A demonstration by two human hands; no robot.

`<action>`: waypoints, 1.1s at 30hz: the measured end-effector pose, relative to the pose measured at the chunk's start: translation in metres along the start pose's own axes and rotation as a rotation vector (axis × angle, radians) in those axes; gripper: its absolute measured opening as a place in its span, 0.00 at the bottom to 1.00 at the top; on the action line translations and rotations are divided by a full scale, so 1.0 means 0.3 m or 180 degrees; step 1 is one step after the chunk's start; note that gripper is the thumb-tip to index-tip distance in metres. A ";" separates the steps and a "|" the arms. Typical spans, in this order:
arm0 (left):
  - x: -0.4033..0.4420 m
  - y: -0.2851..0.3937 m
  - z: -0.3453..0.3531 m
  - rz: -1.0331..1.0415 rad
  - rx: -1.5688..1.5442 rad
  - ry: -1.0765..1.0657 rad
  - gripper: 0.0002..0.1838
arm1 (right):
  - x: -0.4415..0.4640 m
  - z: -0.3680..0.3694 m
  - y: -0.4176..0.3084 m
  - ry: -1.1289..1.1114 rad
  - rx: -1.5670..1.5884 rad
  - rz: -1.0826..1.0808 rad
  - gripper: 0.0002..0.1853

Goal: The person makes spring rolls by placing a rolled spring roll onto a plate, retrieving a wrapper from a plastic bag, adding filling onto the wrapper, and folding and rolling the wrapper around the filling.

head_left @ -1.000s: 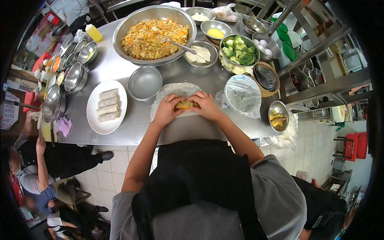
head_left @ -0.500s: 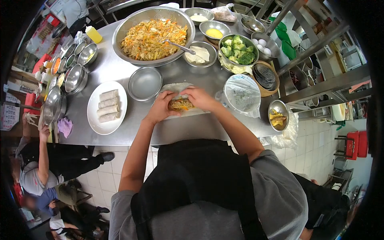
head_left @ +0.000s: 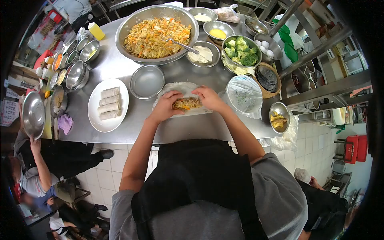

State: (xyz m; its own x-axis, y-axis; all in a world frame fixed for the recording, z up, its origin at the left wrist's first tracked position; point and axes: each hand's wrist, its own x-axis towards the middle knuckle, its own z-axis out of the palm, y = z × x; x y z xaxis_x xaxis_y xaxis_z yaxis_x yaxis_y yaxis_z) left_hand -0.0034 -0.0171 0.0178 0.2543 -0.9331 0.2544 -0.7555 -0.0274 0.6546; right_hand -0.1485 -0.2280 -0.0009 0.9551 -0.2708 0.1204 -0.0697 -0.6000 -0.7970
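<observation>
A thin pale spring roll wrapper (head_left: 176, 86) lies on the steel table in front of me, with a strip of shredded vegetable filling (head_left: 188, 103) across it. My left hand (head_left: 167, 106) curls over the wrapper at the filling's left end, fingers bent round it. At the right end, my right hand (head_left: 210, 99) has its fingers bent and gripping the wrapper's edge. Left of them, several rolled spring rolls (head_left: 109, 103) lie in a row on a white oval plate (head_left: 96, 122). An empty steel bowl (head_left: 147, 82) stands just beyond my left hand.
A large colander (head_left: 122, 30) of shredded filling with a spoon stands behind. Bowls of broccoli (head_left: 241, 51), eggs (head_left: 264, 47) and yellow liquid (head_left: 217, 34) line the back right. A plastic-covered bowl (head_left: 244, 94) sits near my right hand. Left, a co-worker holds a steel bowl (head_left: 33, 115).
My hands have moved slightly apart, showing more of the filling. The co-worker at left has lifted a steel bowl away from the table's edge.
</observation>
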 end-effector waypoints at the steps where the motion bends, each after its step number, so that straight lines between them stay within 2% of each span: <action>1: 0.004 0.004 0.006 -0.0069 -0.0085 -0.0054 0.37 | -0.014 -0.004 0.017 -0.0035 -0.0106 0.0026 0.14; 5: 0.016 0.013 0.032 -0.0242 -0.0229 -0.0203 0.31 | -0.071 -0.002 -0.025 -0.0153 -0.0213 0.0370 0.13; 9: 0.011 0.029 0.033 -0.0309 -0.0209 -0.0172 0.25 | -0.099 0.005 -0.034 0.0022 0.0118 0.0200 0.13; 12: 0.003 0.068 0.008 -0.0172 -0.0223 0.0290 0.21 | -0.111 -0.024 -0.032 0.0033 0.0030 0.0408 0.12; 14: -0.022 0.025 0.008 -0.0152 -0.0179 0.0272 0.17 | -0.127 -0.023 -0.041 -0.0054 0.0233 0.0506 0.11; 18: -0.040 0.016 0.004 -0.0267 -0.0082 0.0313 0.10 | -0.127 0.042 -0.026 0.0261 0.0386 0.0166 0.12; 21: -0.055 0.003 0.002 -0.0236 -0.0039 0.0398 0.09 | -0.128 0.037 -0.019 0.0257 0.0433 0.0190 0.12; 23: -0.048 0.019 -0.007 0.0025 0.0033 0.0623 0.08 | -0.128 -0.015 -0.065 0.0157 0.0535 0.0275 0.13; 26: -0.041 0.037 -0.011 0.0122 0.0067 0.0658 0.08 | -0.114 -0.045 -0.079 0.0192 -0.0617 -0.0711 0.19; 29: -0.056 0.009 -0.002 -0.0044 0.0167 0.0529 0.08 | -0.100 -0.003 -0.019 -0.0386 -0.0188 -0.0273 0.25; 32: -0.084 -0.018 -0.009 -0.0263 0.0035 0.0483 0.11 | -0.094 -0.002 -0.017 -0.0592 0.0191 0.0126 0.28; 33: -0.090 -0.010 -0.017 -0.0340 -0.0055 0.0482 0.13 | -0.092 -0.005 -0.035 -0.0495 -0.0046 -0.0052 0.29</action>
State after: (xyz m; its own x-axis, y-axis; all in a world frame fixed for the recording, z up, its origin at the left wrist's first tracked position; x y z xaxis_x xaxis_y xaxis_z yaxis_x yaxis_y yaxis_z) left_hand -0.0049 0.0099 0.0127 0.4216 -0.8604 0.2861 -0.7091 -0.1162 0.6955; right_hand -0.1747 -0.2154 0.0050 0.9891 -0.1416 0.0394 -0.0566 -0.6144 -0.7870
